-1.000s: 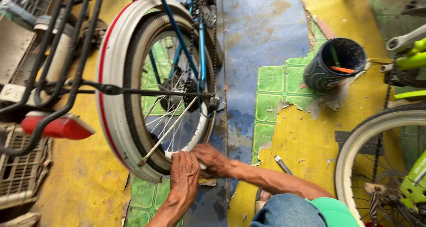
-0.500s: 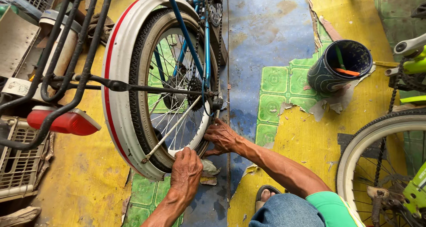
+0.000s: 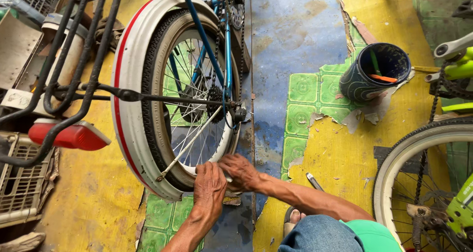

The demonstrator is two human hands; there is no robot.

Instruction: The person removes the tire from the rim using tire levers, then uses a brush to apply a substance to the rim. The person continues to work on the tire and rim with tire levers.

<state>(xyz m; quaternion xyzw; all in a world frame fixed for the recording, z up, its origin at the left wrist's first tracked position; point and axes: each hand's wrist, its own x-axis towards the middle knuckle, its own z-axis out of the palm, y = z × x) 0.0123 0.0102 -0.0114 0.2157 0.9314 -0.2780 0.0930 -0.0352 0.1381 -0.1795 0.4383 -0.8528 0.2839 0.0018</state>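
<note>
Both hands meet at the bottom of the wheel (image 3: 162, 94), centre-left of the frame. The left hand (image 3: 209, 185) has fingers curled on the rim; the right hand (image 3: 241, 170) has fingers pinched on it. A pot (image 3: 377, 72) stands upper right.

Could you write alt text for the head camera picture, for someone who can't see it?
Seen from above, a person's left hand and right hand press together on the lower rim of a blue bicycle's rear wheel. A dark bucket stands on the worn yellow and green floor nearby.
</note>
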